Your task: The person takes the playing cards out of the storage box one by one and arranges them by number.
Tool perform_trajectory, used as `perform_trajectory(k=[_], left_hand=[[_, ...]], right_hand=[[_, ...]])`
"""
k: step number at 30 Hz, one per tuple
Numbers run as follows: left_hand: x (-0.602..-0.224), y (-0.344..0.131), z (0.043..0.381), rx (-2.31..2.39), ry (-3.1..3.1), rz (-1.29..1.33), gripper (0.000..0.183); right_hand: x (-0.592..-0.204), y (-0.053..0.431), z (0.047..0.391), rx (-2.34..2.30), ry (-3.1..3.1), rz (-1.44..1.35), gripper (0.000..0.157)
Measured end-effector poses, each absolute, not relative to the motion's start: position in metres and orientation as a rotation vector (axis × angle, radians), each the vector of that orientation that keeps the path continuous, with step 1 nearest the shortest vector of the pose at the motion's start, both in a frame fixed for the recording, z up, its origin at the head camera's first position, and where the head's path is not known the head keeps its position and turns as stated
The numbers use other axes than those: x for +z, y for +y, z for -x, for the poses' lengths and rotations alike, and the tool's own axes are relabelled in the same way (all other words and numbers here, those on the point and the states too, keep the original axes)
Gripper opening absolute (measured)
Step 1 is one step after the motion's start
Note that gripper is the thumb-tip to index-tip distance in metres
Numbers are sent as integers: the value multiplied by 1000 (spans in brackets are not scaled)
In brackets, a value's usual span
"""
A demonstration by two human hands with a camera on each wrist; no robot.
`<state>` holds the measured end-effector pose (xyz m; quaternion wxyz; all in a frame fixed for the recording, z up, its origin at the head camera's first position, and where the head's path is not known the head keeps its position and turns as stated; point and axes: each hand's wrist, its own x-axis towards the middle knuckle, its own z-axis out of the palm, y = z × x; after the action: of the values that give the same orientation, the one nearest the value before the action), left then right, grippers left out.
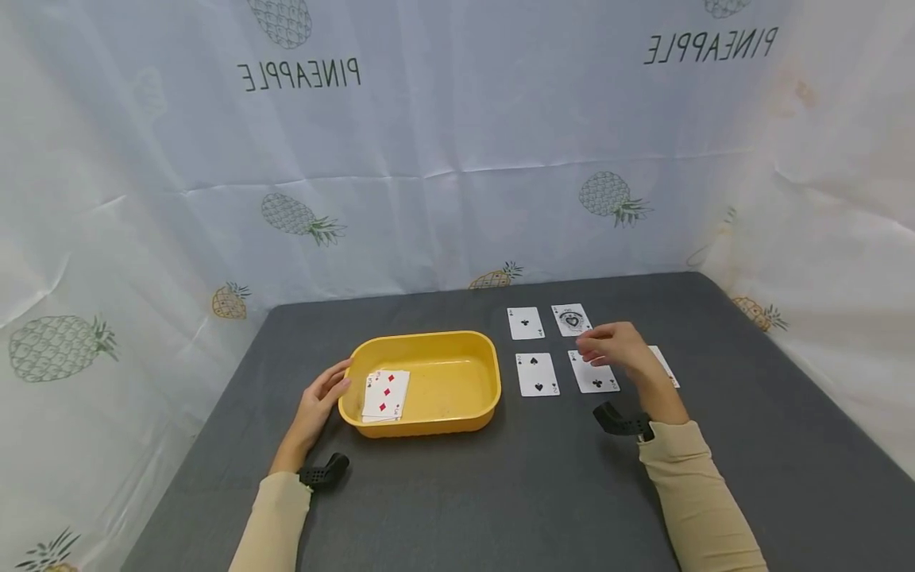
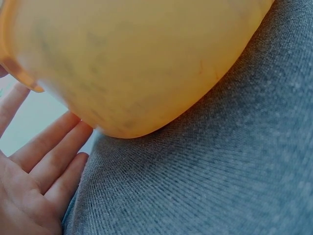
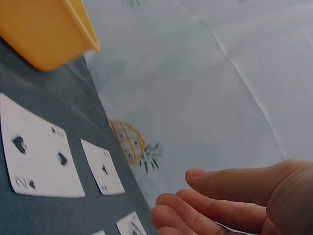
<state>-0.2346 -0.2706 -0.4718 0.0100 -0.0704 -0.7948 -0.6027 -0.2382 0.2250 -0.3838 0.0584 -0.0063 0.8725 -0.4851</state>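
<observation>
My left hand (image 1: 318,401) rests at the left end of a yellow plastic tray (image 1: 429,429). In the left wrist view, its straight fingers (image 2: 51,164) touch the tray's outer wall. Inside the tray lies a small stack of playing cards, the three of diamonds (image 1: 386,395) on top. My right hand (image 1: 618,347) hovers over the right-hand cards, fingers loosely bent, nothing visible between thumb and fingertips. Below it lies the two of clubs (image 1: 595,380), partly covered. Beside that are the two of spades (image 1: 538,375), the ace of clubs (image 1: 525,323) and an ornate ace (image 1: 570,319).
Another card (image 1: 665,367) shows partly behind the right wrist. A dark grey cloth (image 1: 457,500) covers the table. White curtains (image 1: 443,119) with pineapple prints hang behind and at both sides. Each wrist wears a black camera strap (image 1: 622,421).
</observation>
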Motion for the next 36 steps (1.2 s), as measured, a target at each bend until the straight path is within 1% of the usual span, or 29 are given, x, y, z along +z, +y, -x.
perform_trajectory(k=[7, 13, 19, 25, 28, 36], left_hand=[[-474, -270, 234, -1897, -2461, 218, 50], [-476, -270, 234, -1901, -2455, 191, 49], [-475, -270, 234, -1885, -2469, 198, 50], [-475, -271, 235, -1888, -2456, 233, 48], [-475, -271, 235, -1887, -2456, 239, 49], [-475, -271, 236, -1886, -2455, 233, 49]], right_hand=[[-384, 194, 240, -1458, 2643, 174, 36], [-383, 144, 237, -1455, 2561, 305, 29], [-378, 95, 231, -1498, 2380, 410, 27], [-380, 58, 227, -1505, 2269, 513, 24], [-386, 42, 227, -1498, 2247, 494, 22], [-402, 10, 232, -1518, 2286, 307, 20]])
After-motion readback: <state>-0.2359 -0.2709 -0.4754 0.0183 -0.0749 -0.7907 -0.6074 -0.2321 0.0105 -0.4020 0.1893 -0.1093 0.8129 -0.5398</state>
